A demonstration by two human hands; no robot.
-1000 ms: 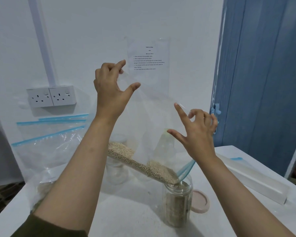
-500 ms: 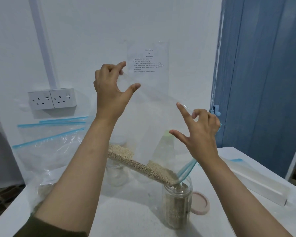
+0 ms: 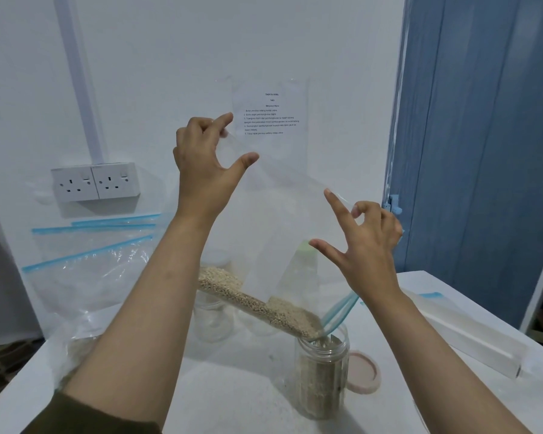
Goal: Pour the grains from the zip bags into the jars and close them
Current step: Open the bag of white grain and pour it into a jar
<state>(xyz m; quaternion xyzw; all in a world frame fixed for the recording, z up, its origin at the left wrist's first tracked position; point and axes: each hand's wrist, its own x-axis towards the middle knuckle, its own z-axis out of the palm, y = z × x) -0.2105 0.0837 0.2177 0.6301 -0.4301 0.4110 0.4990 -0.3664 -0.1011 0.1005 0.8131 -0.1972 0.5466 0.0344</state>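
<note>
Left hand (image 3: 206, 170): raised, fingertips pinching upper corner of clear zip bag (image 3: 282, 220), thumb jutting free. Right hand (image 3: 367, 245): lower, pinching bag's edge near the blue zip strip (image 3: 339, 311), index finger and thumb splayed outward. Bag: thin, glossy, near-invisible film, tilted with mouth down over open jar (image 3: 323, 377). Grains (image 3: 257, 303): pale beige, fine, banked in a sloping ridge along the lower fold, reaching the mouth. Jar: clear ribbed cylinder, partly filled, standing on white table (image 3: 239, 396). Round pinkish lid (image 3: 362, 371): flat, just beside jar, half hidden behind it. Further clear jars (image 3: 212, 317) behind bag, blurred through film. Spare zip bags (image 3: 88, 264) crumpled against wall, left. Printed sheet (image 3: 270, 115) on wall, text illegible.
</note>
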